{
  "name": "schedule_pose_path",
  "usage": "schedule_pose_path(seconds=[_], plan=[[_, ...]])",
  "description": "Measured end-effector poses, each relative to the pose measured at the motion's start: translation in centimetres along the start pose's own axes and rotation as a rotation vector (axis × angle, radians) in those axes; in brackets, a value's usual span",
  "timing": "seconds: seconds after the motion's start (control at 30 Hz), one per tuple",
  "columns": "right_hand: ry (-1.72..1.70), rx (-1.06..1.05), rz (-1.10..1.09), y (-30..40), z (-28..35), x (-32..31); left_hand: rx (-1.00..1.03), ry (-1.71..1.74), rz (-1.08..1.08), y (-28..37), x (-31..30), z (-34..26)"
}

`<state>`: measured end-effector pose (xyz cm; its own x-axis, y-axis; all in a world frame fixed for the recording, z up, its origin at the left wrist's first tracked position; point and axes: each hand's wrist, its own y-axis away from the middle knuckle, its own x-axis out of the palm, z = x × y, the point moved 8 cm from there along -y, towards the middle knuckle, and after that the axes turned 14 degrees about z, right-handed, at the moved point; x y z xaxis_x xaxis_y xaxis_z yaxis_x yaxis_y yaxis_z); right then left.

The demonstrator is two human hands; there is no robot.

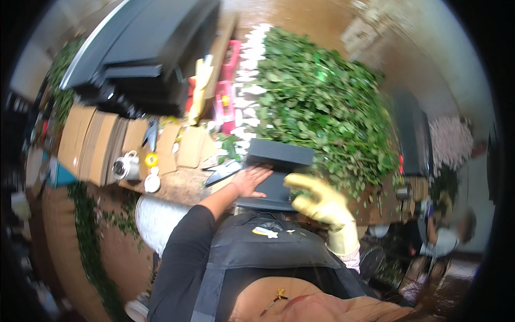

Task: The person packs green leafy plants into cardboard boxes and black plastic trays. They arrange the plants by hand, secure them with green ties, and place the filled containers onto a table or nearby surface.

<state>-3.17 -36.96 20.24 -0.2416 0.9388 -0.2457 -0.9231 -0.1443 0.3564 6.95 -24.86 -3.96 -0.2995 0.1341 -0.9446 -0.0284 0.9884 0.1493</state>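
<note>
My bare left hand (253, 179) lies flat on a black padded surface (275, 188), its fingertips near the foot of a black ribbed block (280, 153). It holds nothing. My right hand (322, 199), in a pale yellow rubber glove, hovers over the right side of that surface with its fingers apart and nothing visible in them. Beyond the block spreads a large pile of leafy green stems (322, 104), with a row of white wrapped ends (247, 92) along its left side. Left of my bare hand lie scissors or shears (221, 174), partly blurred.
Flat cardboard pieces (96, 147) stand at the left, near a white mug (126, 166) and yellow tape (151, 159). A large black stand (149, 44) is behind them. Pink trays (226, 100) border the stems. A metal drum (159, 217) stands below. Another person (442, 237) is far right.
</note>
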Motion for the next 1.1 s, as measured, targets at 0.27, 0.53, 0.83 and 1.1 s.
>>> schedule_pose_path(seconds=[0.27,0.53,0.83,1.1], plan=[[0.55,0.347,0.446,-7.6,-6.0,10.3,0.055,0.008,-0.173,1.2,-1.8,-0.3],[0.545,0.184,0.362,-7.0,-5.4,9.7,-1.036,-0.05,-0.656,15.8,-7.1,12.1],[0.519,0.187,0.327,-6.9,-5.8,9.7,-1.229,0.423,-0.299,20.5,-2.0,16.9],[-0.348,0.084,0.216,-6.6,-3.8,7.9,-1.086,0.382,-0.936,22.0,-13.2,9.5]])
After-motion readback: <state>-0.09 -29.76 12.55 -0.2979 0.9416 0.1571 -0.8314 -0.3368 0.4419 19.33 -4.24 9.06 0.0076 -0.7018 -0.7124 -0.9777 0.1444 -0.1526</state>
